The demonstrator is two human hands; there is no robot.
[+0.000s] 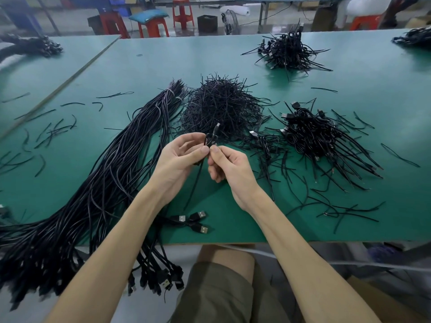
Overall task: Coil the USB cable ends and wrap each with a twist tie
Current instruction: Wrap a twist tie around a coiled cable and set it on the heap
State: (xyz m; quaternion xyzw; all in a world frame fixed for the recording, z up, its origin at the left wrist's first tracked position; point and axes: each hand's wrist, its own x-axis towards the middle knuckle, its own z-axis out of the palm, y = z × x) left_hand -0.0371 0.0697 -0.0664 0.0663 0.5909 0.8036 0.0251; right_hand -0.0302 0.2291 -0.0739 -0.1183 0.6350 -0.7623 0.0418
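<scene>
Above the green table my left hand pinches a small coil of black USB cable, its plug pointing up and its loose tail hanging down to the table. My right hand pinches the coil from the right with thumb and forefinger; a thin black twist tie there is too small to make out. A mound of black twist ties lies just behind the hands. A thick bundle of uncoiled USB cables runs along the left and hangs over the front edge.
A heap of coiled cables lies to the right, another heap at the far right. Three USB plugs lie near the front edge. Stray ties dot the left. Red stools stand beyond the table.
</scene>
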